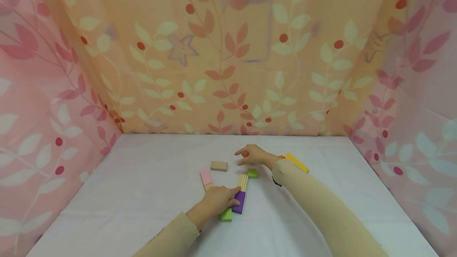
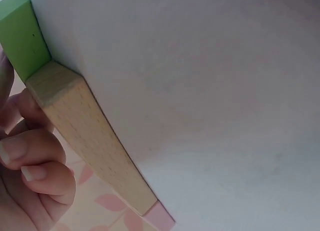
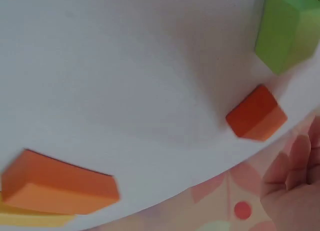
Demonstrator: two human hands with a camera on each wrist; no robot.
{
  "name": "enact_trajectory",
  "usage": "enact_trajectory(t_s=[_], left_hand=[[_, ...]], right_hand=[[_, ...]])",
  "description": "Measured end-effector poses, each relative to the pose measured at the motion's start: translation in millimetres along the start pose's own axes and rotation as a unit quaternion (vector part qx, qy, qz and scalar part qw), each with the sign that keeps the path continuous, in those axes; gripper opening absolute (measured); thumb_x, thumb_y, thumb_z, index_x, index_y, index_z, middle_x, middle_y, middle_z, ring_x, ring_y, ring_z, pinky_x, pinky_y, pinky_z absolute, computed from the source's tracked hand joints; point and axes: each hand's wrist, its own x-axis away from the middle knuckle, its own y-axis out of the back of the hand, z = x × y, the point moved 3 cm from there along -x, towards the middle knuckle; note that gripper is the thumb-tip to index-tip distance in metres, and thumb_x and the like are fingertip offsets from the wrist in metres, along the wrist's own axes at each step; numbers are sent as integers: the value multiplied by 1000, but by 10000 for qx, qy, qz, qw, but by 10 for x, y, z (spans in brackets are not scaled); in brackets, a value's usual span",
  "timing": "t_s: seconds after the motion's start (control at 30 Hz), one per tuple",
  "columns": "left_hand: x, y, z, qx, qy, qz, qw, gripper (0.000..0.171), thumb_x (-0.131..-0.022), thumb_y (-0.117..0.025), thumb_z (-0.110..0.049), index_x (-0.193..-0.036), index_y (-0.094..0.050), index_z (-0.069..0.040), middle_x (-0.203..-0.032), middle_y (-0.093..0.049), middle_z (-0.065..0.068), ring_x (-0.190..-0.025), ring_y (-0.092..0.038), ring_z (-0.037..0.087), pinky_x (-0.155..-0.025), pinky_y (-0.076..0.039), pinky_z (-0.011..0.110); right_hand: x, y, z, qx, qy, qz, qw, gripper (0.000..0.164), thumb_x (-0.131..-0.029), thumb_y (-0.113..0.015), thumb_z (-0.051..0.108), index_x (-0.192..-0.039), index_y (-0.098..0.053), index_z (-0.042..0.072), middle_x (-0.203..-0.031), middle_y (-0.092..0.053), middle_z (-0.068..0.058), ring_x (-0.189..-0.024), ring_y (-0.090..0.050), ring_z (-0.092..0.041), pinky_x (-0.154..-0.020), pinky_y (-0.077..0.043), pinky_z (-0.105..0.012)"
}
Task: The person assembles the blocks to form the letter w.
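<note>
My left hand (image 1: 218, 200) rests by a purple block (image 1: 239, 202), its index finger reaching over to where that block meets a ridged wooden one (image 1: 243, 183). A green block (image 1: 226, 215) and a long plain wooden block (image 2: 95, 136) lie beside this hand, with a pink block (image 1: 206, 176) at the wooden one's far end. My right hand (image 1: 255, 155) hovers farther back with parted fingers, holding nothing. Near it sit a small red-orange block (image 3: 256, 115) and another green block (image 1: 252, 173). Part of the left hand's contact is hidden.
A short natural wood block (image 1: 219, 166) lies to the left of the right hand. Behind the right forearm are a yellow block (image 1: 297, 163) and an orange block (image 3: 62, 183). Patterned cloth (image 1: 221, 50) walls the white table (image 1: 150, 162) at the back and sides.
</note>
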Motion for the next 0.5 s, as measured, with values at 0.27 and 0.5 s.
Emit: enact_trajectory(t_s=[0.27,0.5], left_hand=[[-3,-29,-23,-82,38,83,9999,51,-93,-58,-47,-137,-58,-22,-68,-61,-2,-52,-38,8,-49,-33,24],[-1,7,-9,-156,-14,-20,9999,50,-91,-61,-46,-135,-60,-21,-83,-71,3,-59,-46,9,-54,-39,26]], right_hand=[[-181,-241,183,807,81,176,9966,44,-79,-79,41,-118,-72,23,-95,-52,0,-92,-40,-17,-82,-32,-37],[-250,-308,301,1298,378,128,9907,44,-79,-79,43,-116,-73,22,-89,-53,2,-88,-40,-15,-79,-33,-35]])
